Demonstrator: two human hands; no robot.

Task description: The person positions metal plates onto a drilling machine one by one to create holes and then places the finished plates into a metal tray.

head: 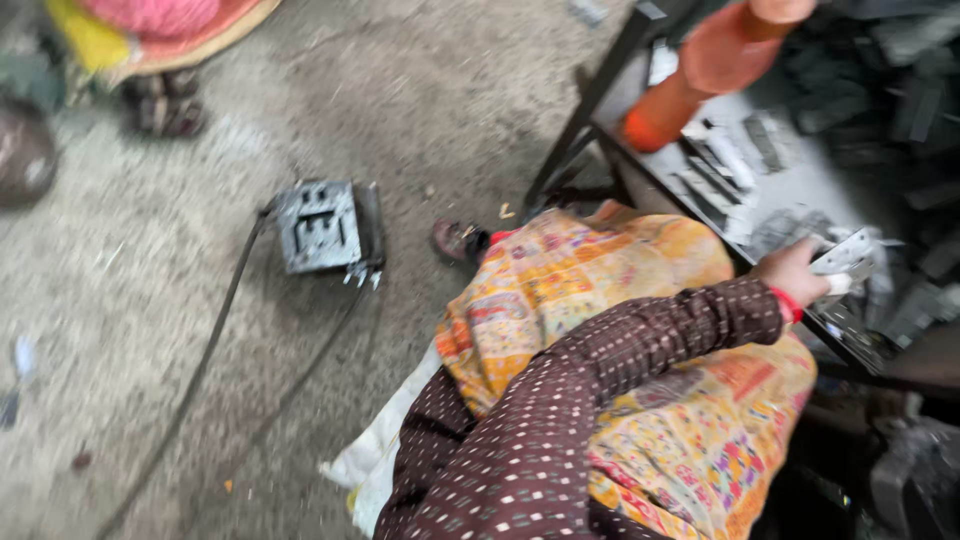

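My left hand (795, 272) reaches out to the right in a brown dotted sleeve with a red band at the wrist. Its fingers are closed on a small flat grey metal plate (848, 255) at the edge of a dark workbench (800, 180). Several similar metal pieces (720, 175) lie scattered on the bench top. An orange patterned cloth (600, 300) covers my lap below the arm. My right hand is out of view.
An orange, blurred sleeve-like shape (715, 60) leans over the bench at the top. On the concrete floor sits a grey metal block device (325, 225) with a black cable (215, 330). Sandals (165, 100) and pink and yellow cloth (150, 25) are at the upper left.
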